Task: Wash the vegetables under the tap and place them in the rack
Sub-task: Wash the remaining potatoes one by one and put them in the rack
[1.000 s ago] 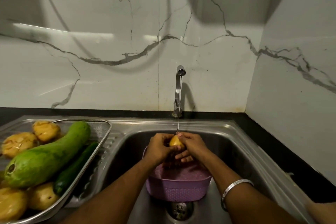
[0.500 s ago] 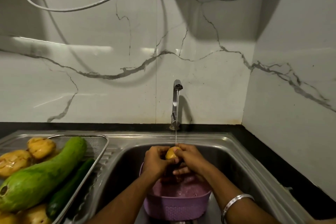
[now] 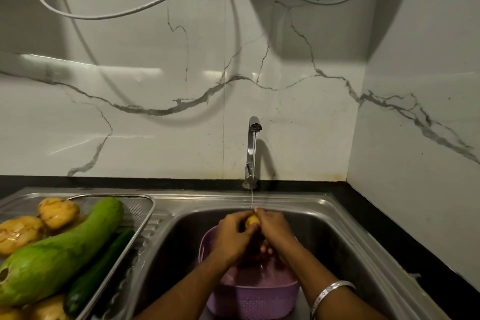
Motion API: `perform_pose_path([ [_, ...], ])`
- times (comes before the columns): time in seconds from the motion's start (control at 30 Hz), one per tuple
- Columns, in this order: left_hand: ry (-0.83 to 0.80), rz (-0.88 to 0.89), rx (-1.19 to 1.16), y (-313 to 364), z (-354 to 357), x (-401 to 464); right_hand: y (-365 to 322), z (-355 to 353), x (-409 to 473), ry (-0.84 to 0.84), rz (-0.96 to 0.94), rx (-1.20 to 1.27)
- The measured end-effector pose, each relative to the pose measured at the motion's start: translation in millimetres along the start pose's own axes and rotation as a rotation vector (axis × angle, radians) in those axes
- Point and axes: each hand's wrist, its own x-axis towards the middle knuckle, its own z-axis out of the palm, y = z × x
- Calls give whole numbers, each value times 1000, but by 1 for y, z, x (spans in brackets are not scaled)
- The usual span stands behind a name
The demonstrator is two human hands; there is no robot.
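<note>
A small yellow potato (image 3: 252,220) sits between both my hands under the thin stream from the steel tap (image 3: 252,148). My left hand (image 3: 232,238) and my right hand (image 3: 274,230) both curl their fingers round it, above a purple plastic basket (image 3: 255,299) standing in the sink (image 3: 345,239). On the left, the metal mesh rack (image 3: 141,205) holds several yellow potatoes (image 3: 58,212), a long light-green bottle gourd (image 3: 59,252) and a dark green cucumber (image 3: 100,267).
Marble walls close in behind the tap and on the right. White cables (image 3: 124,11) hang across the wall up top. A black counter edge (image 3: 389,236) borders the sink. A silver bangle (image 3: 328,292) circles my right wrist.
The view has tilted upward, so hands, sink and rack sit lower in the frame. Both hands stay round the potato under the stream, fingers shifting over it.
</note>
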Motion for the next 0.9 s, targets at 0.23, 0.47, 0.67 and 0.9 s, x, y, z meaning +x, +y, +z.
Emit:
perform_pose_path([
  [0.23,-94,0,193,-1,7,-2,6,0,-3,-97,136,8],
  [0.47,-22,-626,-271,16,13,7,9,14,-2,160,-343,-395],
  [0.67,80,-308,-97,8,10,13,6,18,6,186,-368,-267],
  [0.9,-15,-223,-60,5,10,12,15,21,25,141,-55,7],
])
